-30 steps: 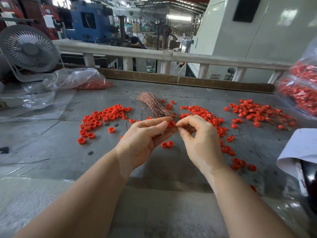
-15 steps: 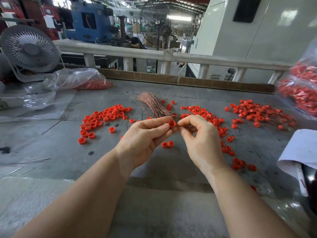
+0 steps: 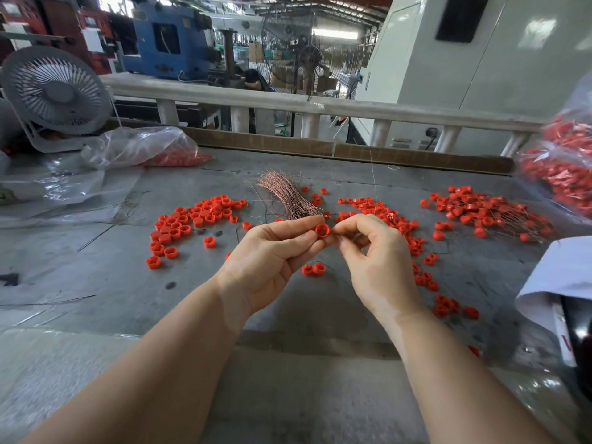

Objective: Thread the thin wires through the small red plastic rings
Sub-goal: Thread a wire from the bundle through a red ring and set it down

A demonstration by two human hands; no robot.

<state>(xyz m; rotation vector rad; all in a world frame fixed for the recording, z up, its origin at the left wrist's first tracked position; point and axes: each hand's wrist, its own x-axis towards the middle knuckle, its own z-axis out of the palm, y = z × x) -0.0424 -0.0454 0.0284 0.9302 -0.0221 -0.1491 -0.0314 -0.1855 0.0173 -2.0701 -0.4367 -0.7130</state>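
While left hand point(image 3: 272, 251) pinches small red plastic ring point(image 3: 322, 230) mid-frame, right hand point(image 3: 374, 251) pinches thin wire point(image 3: 373, 184), apparently at the ring.

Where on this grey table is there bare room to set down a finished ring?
Bare grey table lies near-left, between the left pile of red plastic rings and the near edge, and directly under the hands. Crowded: the copper wire bundle ahead, scattered rings to the right, and the wired rings heap far right.
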